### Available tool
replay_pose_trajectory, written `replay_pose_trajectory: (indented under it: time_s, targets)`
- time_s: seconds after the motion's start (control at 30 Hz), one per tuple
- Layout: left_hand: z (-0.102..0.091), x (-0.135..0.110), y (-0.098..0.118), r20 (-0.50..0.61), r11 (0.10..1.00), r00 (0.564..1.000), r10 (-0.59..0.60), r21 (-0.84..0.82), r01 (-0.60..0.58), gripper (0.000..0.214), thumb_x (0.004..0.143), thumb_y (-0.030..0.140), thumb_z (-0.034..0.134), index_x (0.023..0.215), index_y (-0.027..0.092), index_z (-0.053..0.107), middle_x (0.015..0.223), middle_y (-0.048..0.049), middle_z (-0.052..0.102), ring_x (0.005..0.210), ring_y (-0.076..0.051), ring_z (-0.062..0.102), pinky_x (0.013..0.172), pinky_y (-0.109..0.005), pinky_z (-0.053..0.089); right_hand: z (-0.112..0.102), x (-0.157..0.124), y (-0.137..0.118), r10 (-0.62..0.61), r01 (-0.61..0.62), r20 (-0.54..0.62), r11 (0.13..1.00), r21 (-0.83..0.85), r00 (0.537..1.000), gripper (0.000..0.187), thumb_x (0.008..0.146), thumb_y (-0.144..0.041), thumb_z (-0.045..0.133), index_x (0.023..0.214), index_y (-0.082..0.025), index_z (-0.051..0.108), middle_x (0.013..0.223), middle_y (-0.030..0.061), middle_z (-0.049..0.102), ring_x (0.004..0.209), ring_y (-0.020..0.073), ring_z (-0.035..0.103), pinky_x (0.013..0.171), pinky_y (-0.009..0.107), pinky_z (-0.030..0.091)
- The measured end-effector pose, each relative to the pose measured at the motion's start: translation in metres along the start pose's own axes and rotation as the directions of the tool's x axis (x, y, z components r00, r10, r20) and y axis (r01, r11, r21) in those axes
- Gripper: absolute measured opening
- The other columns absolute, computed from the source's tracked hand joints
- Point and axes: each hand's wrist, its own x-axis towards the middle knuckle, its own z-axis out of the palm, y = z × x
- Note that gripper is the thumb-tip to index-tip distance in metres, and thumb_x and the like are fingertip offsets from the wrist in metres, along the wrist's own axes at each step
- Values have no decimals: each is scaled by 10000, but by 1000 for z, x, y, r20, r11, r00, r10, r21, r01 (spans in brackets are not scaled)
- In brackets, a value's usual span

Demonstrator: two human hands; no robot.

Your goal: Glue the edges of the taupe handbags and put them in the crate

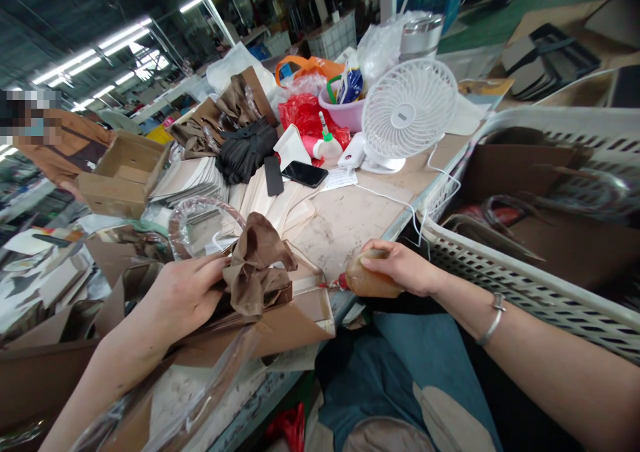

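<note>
My left hand [193, 292] is closed on the edge of a brown bag piece [280, 329], with crumpled brown lining [257, 262] bunched up beside its fingers. A handle wrapped in clear plastic [220, 385] lies across the front of that piece. In my right hand [400, 265] is a squeeze bottle [367, 279] of amber liquid, tilted on its side. Its red nozzle points left, toward the open end of the brown piece. The left fingertips are partly hidden behind the lining.
A white fan [407, 109] stands at the back right, its cable trailing over the table edge. White plastic crates [500, 265] holding brown pieces are on the right. A phone [305, 174], stacked pale sheets [187, 185] and a cardboard box [123, 172] lie behind. A co-worker [60, 139] is at far left.
</note>
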Motion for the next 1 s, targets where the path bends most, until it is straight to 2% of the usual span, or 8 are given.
replay_pose_trajectory:
  time_s: [0.1,0.27,0.47,0.6,0.7,0.8,1.0]
  targets:
    - [-1,-2,1,-4,1000,1000,-5,-1,5,202,717,27,421,775,212,478,711,-14,591,549,-146,545,481,-235,378,1,0,-1,-26,27,-24,999,33,999,363,695,-475,734,849,-182,583,690,-7,606,567,130,510,523,253,367]
    - [0,-6,1,5,1000,1000,3,26,-3,197,708,35,412,764,207,489,667,-13,568,544,-156,555,474,-238,400,5,4,-4,-35,26,-102,995,-95,994,357,692,-484,715,830,-177,597,672,-6,599,572,134,494,515,254,346]
    - [3,-10,2,-20,999,999,25,44,-24,216,707,29,409,804,212,470,708,-27,594,557,-163,568,496,-252,431,1,-5,-5,41,-41,26,999,15,999,375,677,-484,743,831,-182,583,676,-3,612,569,139,525,515,252,365]
    - [1,-11,7,-29,998,999,34,46,-33,240,729,40,404,883,209,473,753,-34,609,575,-164,582,501,-254,440,4,-2,-6,-3,4,-28,999,52,1000,401,678,-497,741,866,-184,576,695,-11,605,570,127,508,521,247,362]
    - [0,-11,10,-27,998,999,34,52,-32,219,735,41,390,836,226,446,686,-13,574,521,-158,555,462,-253,415,7,4,-6,-27,24,-79,999,-31,997,412,674,-517,730,859,-178,584,664,-16,591,555,125,486,512,248,350]
    - [-1,-11,11,-11,998,1000,29,57,-29,216,735,35,386,791,241,417,637,4,545,500,-159,548,457,-254,416,6,3,-6,-17,12,-53,996,-93,998,390,694,-513,716,849,-176,595,674,-6,607,561,131,498,506,248,347]
    - [-2,-9,14,-10,999,1000,16,33,-16,222,735,37,392,819,239,432,705,-25,596,528,-165,569,471,-261,439,1,-8,-8,13,-12,33,1000,-9,999,382,685,-495,736,839,-178,587,667,-12,600,547,120,492,494,238,340]
